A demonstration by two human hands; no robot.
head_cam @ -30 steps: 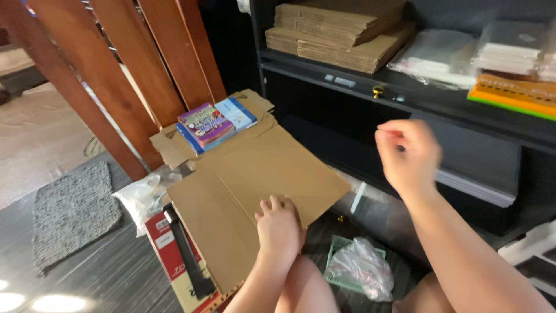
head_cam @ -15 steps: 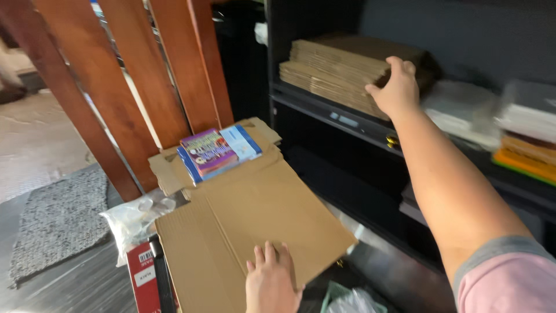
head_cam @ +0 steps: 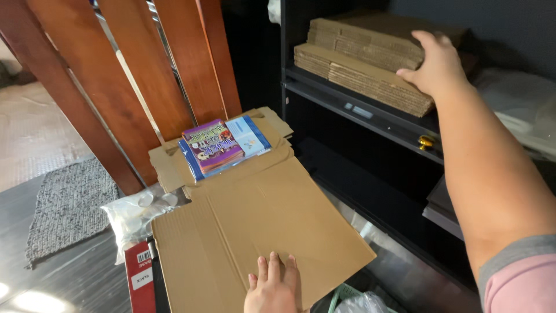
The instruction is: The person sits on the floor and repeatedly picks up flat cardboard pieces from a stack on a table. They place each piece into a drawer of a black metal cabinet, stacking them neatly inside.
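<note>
Reaching up and across with our arm stretched long, we laid our right hand (head_cam: 437, 65) on the stack of flattened cardboard boxes (head_cam: 365, 64) on the dark shelf (head_cam: 370, 119), fingers loosely spread over its end, thumb along the side. Our left hand (head_cam: 273, 288) lay palm down, fingers together, pressing the near edge of the flat cardboard mailer (head_cam: 255, 223), which carried a purple booklet (head_cam: 213, 146) at its far end.
</note>
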